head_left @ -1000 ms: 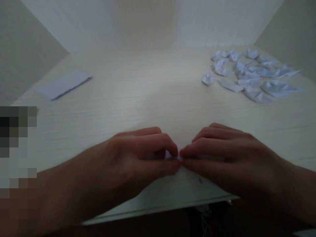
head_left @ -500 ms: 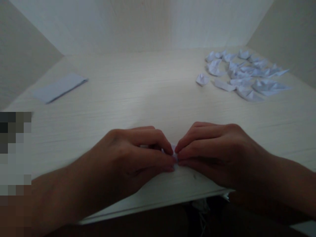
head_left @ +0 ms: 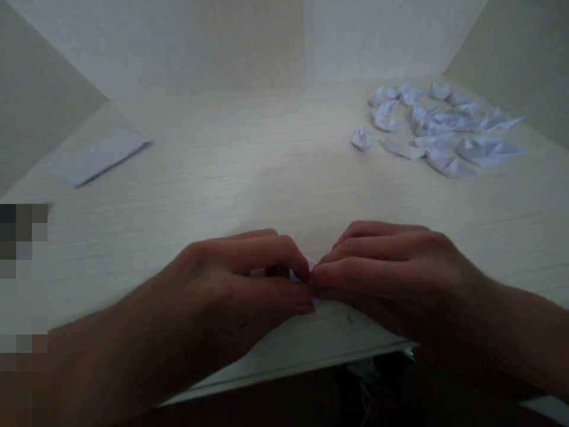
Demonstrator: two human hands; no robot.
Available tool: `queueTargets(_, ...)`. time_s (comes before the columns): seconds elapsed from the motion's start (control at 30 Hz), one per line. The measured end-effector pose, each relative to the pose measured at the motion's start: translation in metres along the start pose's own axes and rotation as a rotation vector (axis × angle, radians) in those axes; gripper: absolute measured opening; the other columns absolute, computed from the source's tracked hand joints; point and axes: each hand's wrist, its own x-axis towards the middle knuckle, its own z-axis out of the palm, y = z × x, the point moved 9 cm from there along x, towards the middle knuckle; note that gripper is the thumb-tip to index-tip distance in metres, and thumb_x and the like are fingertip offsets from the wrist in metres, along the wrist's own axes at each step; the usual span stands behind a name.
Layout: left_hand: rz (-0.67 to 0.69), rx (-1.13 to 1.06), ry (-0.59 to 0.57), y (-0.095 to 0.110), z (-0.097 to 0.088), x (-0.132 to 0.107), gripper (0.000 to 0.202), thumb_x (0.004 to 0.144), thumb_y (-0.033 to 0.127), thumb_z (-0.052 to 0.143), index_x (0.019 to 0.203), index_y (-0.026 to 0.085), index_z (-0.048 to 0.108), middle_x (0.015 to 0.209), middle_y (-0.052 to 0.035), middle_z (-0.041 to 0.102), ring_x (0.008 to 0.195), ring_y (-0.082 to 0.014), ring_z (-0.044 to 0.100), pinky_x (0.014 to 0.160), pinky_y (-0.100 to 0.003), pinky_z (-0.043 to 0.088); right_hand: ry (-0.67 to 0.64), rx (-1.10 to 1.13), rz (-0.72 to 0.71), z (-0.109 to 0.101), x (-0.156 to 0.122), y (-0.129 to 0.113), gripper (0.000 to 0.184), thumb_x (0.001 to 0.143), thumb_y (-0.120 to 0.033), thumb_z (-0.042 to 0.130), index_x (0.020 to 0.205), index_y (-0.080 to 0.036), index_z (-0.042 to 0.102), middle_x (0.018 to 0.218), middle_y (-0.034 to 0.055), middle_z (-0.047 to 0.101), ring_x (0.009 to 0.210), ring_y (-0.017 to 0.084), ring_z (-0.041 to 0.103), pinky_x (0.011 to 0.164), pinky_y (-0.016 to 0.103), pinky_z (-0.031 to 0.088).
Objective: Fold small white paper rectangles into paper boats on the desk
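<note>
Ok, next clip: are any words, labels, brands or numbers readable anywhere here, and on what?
None can be read.
Small white paper, pinched between the left hand and the right hand: no print shows.
Folded sheet and heap of folded paper pieces on the table: blank as far as the dim picture shows.
Pixelated patch at the left edge: nothing legible.

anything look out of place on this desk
Nothing stands out. The left hand and right hand pinch a small paper piece near the desk edge; the folded paper shapes lie in a loose pile far right, a flat paper sheet far left.
</note>
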Motion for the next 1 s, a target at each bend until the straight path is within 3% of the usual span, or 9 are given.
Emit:
queueTargets(0.2,-0.199,-0.151,-0.040,-0.014,0.006,-0.001,0.007,0.094,0.025,0.070,0.087,0.025,0.074,0.078,0.0069,0.069,0.063,-0.0073,0.063,0.058,-0.015,0.047,-0.017,-0.119,-0.004,-0.002,-0.001,-0.002,0.018,0.103,-0.017,0.056,0.110,-0.020,0.072,0.092,0.0041,0.074,0.085,0.016,0.066,0.071,0.025,0.052)
queueTargets(0.37,-0.255,-0.212,-0.013,-0.017,0.005,0.000,0.009,0.093,0.026,0.071,0.084,0.026,0.073,0.076,0.0087,0.071,0.060,-0.0064,0.063,0.055,-0.012,0.046,-0.048,-0.184,-0.013,0.000,-0.003,-0.003,0.019,0.103,-0.020,0.055,0.112,-0.021,0.072,0.091,0.0042,0.073,0.084,0.016,0.066,0.070,0.025,0.052)
queueTargets(0.63,-0.233,-0.227,-0.059,-0.015,0.008,-0.003,0.010,0.096,0.024,0.067,0.088,0.026,0.073,0.082,0.0064,0.072,0.066,-0.0072,0.068,0.056,-0.011,0.049,-0.022,-0.135,0.001,0.000,-0.002,-0.002,0.019,0.103,-0.016,0.055,0.107,-0.020,0.073,0.089,0.0034,0.075,0.084,0.017,0.066,0.074,0.027,0.053)
queueTargets(0.83,-0.141,-0.068,-0.125,0.001,0.012,-0.005,0.018,0.103,0.025,0.056,0.091,0.023,0.070,0.087,0.0026,0.066,0.071,-0.0063,0.065,0.059,-0.010,0.049,-0.048,-0.207,-0.070,-0.001,-0.003,-0.009,0.020,0.104,-0.018,0.053,0.107,-0.016,0.073,0.087,0.0052,0.075,0.085,0.018,0.066,0.071,0.028,0.051)
queueTargets(1.0,-0.046,0.053,-0.112,0.011,0.011,-0.005,0.022,0.105,0.025,0.050,0.095,0.021,0.069,0.089,-0.0005,0.065,0.076,-0.0101,0.063,0.064,-0.016,0.051,-0.007,-0.319,-0.152,-0.003,-0.010,-0.017,0.017,0.103,-0.017,0.055,0.107,-0.015,0.072,0.083,0.0046,0.075,0.077,0.017,0.062,0.063,0.028,0.044)
